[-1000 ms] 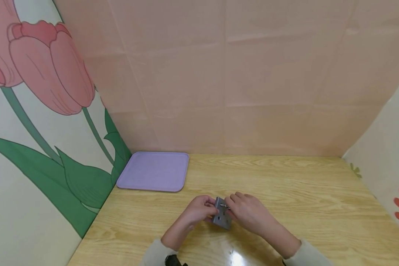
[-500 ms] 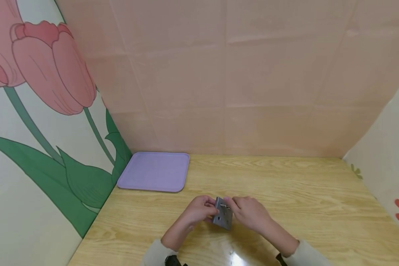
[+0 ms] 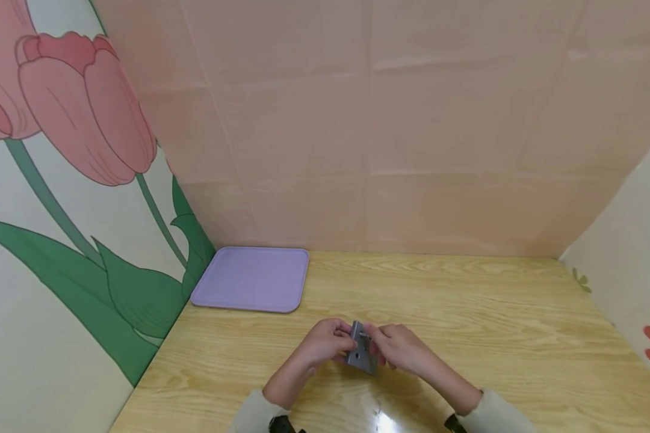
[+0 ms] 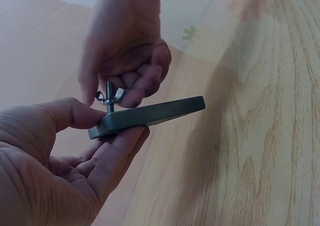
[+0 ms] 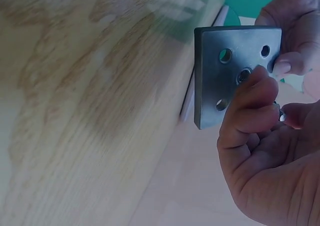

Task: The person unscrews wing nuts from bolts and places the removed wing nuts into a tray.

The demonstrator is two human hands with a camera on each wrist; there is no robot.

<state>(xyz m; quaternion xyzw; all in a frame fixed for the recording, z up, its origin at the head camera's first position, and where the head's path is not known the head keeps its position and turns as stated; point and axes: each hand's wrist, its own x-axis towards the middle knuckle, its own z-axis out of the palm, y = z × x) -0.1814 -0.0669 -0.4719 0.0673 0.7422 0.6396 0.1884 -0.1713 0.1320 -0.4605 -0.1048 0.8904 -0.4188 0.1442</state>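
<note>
My left hand (image 3: 324, 340) pinches one edge of a grey square metal plate (image 3: 360, 361), thumb on one face and fingers against the other. The plate is held tilted above the table. Round holes show through it in the right wrist view, one of them threaded (image 5: 244, 75). A bolt (image 4: 109, 86) with a wing nut (image 4: 118, 94) stands up from the plate close to the left thumb. My right hand (image 3: 405, 347) has its thumb and curled fingers at the wing nut; in the right wrist view these fingers (image 5: 252, 103) hide most of it.
A lilac tray (image 3: 249, 279) lies at the back left of the wooden table (image 3: 466, 313), near the tulip-printed wall (image 3: 86, 114). A pinkish-beige sheet (image 3: 384, 150) closes off the back. On the right stands a pale wall (image 3: 617, 252) with flower prints.
The right hand's fingers have shifted about the wing nut, from lying over it to drawing back a little and curling at it. The left hand and plate have stayed almost still.
</note>
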